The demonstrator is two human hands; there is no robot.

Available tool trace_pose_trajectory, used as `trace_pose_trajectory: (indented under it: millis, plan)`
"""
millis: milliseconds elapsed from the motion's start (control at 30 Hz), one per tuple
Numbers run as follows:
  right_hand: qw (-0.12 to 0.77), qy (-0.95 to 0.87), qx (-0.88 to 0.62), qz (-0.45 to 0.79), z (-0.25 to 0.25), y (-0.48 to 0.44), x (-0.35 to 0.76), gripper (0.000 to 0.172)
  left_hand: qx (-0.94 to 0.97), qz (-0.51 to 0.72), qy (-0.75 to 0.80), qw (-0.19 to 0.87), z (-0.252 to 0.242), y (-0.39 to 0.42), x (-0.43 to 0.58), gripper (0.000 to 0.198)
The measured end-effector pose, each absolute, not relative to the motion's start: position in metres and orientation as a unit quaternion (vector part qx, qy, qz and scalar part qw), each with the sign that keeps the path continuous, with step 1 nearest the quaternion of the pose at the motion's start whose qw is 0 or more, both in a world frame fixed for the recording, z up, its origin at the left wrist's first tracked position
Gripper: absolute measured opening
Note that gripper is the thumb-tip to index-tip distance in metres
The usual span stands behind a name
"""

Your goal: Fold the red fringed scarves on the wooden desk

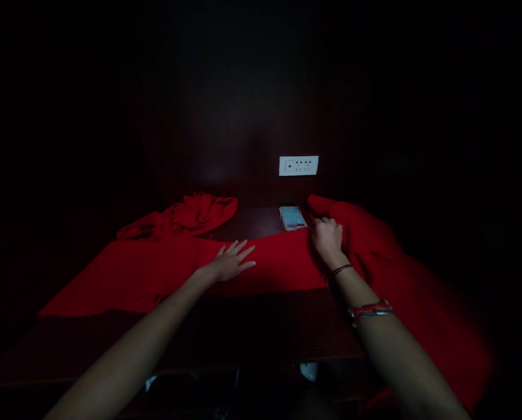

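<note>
A long red cloth (278,274) lies spread across a dark wooden desktop. My left hand (232,262) rests flat on its middle, fingers stretched apart, a ring on one finger. At the cloth's right end my right hand (328,238) is closed, its fingers curled at the far edge and gripping the fabric. More red fabric (401,280) spreads to the right, under and beyond my right forearm, and hangs over the front side. A crumpled heap of red fabric (191,213) sits behind the left part of the cloth.
A light-blue booklet or packet (291,217), partly blurred, lies behind the cloth near my right hand. On the dark back wall is a white socket plate (298,165). The desk's front edge (270,363) runs below my forearms. Both sides are very dark.
</note>
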State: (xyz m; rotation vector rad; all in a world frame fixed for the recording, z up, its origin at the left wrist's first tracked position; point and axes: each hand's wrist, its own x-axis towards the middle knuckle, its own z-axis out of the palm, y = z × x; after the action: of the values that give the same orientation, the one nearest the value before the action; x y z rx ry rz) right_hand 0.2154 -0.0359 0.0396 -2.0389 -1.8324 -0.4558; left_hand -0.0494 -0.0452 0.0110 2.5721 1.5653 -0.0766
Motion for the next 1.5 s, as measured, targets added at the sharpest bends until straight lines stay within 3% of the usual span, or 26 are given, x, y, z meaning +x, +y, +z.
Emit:
trace_pose_trajectory:
  millis: [200, 367, 467, 600, 700, 800, 933, 1133, 1233, 1367, 1500]
  plan:
    - [0.248, -0.705, -0.633, -0.201, 0.043, -0.040, 0.199, 0.036, 0.847, -0.023, 0.529, 0.057, 0.011, -0.046, -0.048, 0.062]
    - [0.098, -0.870, -0.483, 0.025, 0.022, -0.041, 0.167, 0.050, 0.835, -0.014, 0.548, 0.042, 0.006, -0.043, -0.048, 0.065]
    - [0.005, -0.850, -0.515, 0.110, 0.011, -0.038, 0.167, 0.061, 0.830, -0.017, 0.555, 0.051, 0.003, -0.040, -0.049, 0.065]
    - [-0.029, -0.785, -0.609, 0.110, 0.010, -0.029, 0.183, 0.067, 0.835, -0.024, 0.546, 0.058, 0.004, -0.040, -0.050, 0.064]
    - [0.022, -0.780, -0.624, 0.039, 0.013, -0.030, 0.185, 0.066, 0.835, -0.010, 0.549, 0.041, 0.005, -0.041, -0.050, 0.066]
    - [0.097, -0.835, -0.541, -0.010, 0.014, -0.040, 0.170, 0.062, 0.826, 0.001, 0.564, 0.021, 0.004, -0.041, -0.050, 0.065]
    - [0.050, -0.884, -0.459, 0.081, 0.011, -0.052, 0.146, 0.065, 0.812, -0.019, 0.582, 0.048, 0.001, -0.038, -0.051, 0.058]
    - [-0.003, -0.827, -0.554, 0.097, 0.005, -0.043, 0.161, 0.070, 0.803, -0.025, 0.593, 0.057, 0.002, -0.034, -0.055, 0.060]
    - [0.022, -0.805, -0.589, 0.060, 0.006, -0.039, 0.173, 0.068, 0.768, -0.024, 0.639, 0.042, 0.004, -0.036, -0.054, 0.061]
    - [0.130, -0.829, -0.543, -0.015, 0.013, -0.042, 0.152, 0.064, 0.723, -0.025, 0.690, 0.020, 0.005, -0.039, -0.052, 0.060]
    - [0.109, -0.870, -0.481, 0.025, 0.012, -0.044, 0.103, 0.055, 0.734, -0.032, 0.677, 0.043, 0.004, -0.038, -0.055, 0.057]
